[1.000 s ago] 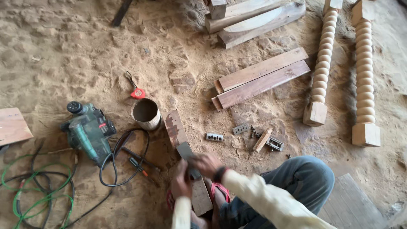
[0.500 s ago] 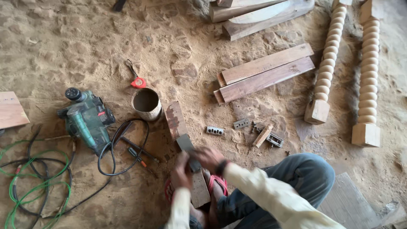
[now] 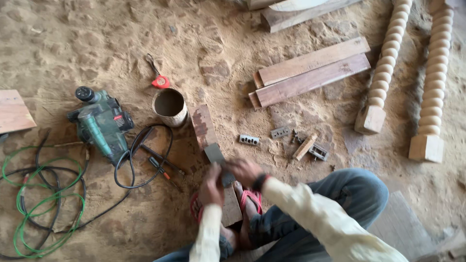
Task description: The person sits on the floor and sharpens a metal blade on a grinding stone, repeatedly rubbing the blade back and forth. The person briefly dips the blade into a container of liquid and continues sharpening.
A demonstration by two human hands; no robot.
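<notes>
Head view: both hands grip grey blade flat on narrow plank; sand around.

Head view, sawdust floor. Left hand and right hand press a grey flat blade onto a long sharpening block. Alongside: green electric planer, round tin, two planks, two spiral-turned posts.
</notes>
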